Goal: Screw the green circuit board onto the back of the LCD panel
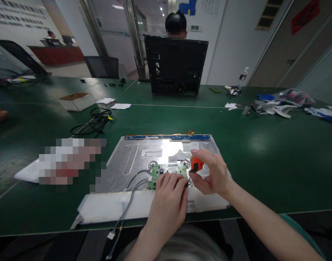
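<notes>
A silver metal display panel (117, 159) lies on the green table, with a blue board strip (155, 137) along its far edge. On its middle sits a green circuit board (163, 168). My left hand (169, 197) rests over the near edge of this board, fingers together; anything under them is hidden. In my right hand (212, 174) is an orange and black screwdriver (196, 165), its tip pointing down at the board's right near corner. Grey cables (133, 195) run from the board's left side over the table's front edge.
Black cables (93, 121) and an open white box (77, 102) lie at the left. A black display housing (176, 65) stands across the table before a seated person. Bags and small parts (277, 103) lie at the far right.
</notes>
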Tool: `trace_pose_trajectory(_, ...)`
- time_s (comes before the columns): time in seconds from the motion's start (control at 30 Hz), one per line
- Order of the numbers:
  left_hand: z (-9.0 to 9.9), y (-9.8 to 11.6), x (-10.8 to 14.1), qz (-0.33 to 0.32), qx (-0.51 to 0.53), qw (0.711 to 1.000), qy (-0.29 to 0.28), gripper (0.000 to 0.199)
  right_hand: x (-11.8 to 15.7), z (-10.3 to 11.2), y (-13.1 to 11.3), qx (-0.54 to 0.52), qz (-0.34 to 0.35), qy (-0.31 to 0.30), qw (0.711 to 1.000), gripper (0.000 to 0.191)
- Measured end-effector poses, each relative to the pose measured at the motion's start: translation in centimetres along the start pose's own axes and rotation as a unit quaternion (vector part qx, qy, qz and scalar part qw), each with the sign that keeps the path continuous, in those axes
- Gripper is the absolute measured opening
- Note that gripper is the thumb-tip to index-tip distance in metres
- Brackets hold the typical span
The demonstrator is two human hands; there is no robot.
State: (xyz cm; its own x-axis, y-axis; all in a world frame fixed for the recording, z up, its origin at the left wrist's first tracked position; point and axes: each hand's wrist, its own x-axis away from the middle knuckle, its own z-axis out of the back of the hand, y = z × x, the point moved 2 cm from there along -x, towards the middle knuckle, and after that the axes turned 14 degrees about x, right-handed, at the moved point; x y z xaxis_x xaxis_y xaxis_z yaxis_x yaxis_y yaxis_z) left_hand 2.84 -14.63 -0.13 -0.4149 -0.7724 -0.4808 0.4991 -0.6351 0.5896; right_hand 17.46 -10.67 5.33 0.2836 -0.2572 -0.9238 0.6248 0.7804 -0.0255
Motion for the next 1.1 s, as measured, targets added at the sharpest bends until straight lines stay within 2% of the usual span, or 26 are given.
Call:
trace_pose_trajectory(0.13,0.06,0.05,-0.06,0.003,0.014,1.0,-0.003,0.018,0.03,0.16,-0.04,-0.005,-0.015,-0.016,1.0,0.05)
trace_pose_trajectory(0.33,-0.07,-0.04,-0.04,0.006,0.011,1.0,-0.002,0.014,0.08,-0.06,0.04,0.017,-0.007,0.026,0.999,0.047)
trace_pose_trajectory(0.5,-0.07,0.03,0.04,0.002,-0.001,1.0,0.003,0.013,0.06,-0.02,0.01,0.028,-0.01,0.03,0.999,0.053)
trace_pose_trajectory(0.77,0.07,-0.01,0.0,0.007,0.021,1.0,-0.006,0.015,0.29,0.07,-0.02,-0.02,0.001,0.018,1.0,0.047)
trace_pose_trajectory(0.93,0.08,0.01,0.01,0.013,0.021,1.0,-0.01,0.015,0.43,0.07,-0.02,-0.013,-0.016,0.015,1.0,0.052)
trace_pose_trajectory(1.1,-0.03,0.01,0.08,0.005,0.011,1.0,-0.003,0.013,0.2,-0.09,-0.02,0.003,-0.008,0.03,0.999,0.049)
